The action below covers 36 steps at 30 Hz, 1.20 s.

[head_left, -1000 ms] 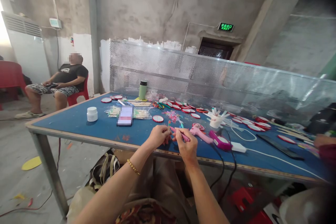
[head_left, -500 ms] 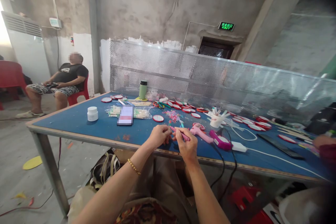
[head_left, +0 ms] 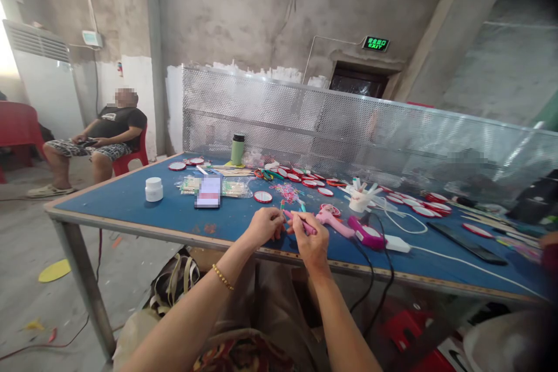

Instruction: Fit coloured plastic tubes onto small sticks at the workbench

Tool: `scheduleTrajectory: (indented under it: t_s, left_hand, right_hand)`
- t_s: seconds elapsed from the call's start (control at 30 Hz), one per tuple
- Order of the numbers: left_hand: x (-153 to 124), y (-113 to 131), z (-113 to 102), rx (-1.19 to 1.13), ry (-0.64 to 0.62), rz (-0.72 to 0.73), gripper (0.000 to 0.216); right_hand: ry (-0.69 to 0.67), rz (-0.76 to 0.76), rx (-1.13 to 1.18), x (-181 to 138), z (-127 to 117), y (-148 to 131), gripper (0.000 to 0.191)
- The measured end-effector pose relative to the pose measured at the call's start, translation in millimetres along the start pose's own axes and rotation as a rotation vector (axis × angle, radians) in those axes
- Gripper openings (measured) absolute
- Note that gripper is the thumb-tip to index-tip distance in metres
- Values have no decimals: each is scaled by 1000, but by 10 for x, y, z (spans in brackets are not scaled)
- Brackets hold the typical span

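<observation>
Both my hands meet over the near edge of the blue table. My left hand, with a gold bracelet on its wrist, is closed in a pinch on one end of a pink stick. My right hand is closed round the same pink stick. Just beyond my fingers lie a few coloured sticks. A pink glue gun and a magenta glue gun lie to the right of my right hand.
Several red-rimmed round discs, a white jar, a green flask, a white cup of sticks, cables and a dark phone lie on the table. A perforated metal screen backs it. A person sits at the left; another person's hand shows at the right edge.
My hands stay almost still on the pink stick. The other person's hand at the right edge has drawn back toward the edge.
</observation>
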<state>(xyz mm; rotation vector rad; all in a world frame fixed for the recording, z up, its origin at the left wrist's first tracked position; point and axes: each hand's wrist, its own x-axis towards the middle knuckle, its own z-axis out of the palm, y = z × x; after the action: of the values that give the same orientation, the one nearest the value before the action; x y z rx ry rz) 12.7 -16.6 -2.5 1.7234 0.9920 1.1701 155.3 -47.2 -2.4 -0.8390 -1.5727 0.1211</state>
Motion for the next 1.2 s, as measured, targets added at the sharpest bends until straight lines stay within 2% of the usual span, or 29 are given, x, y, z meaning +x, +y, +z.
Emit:
scheduleTrajectory:
  t_s: [1.2]
  left_hand:
    - [39,-82,8,-14,-3,19,20]
  right_hand:
    - [6,-12,-22,-8,2,-6,21]
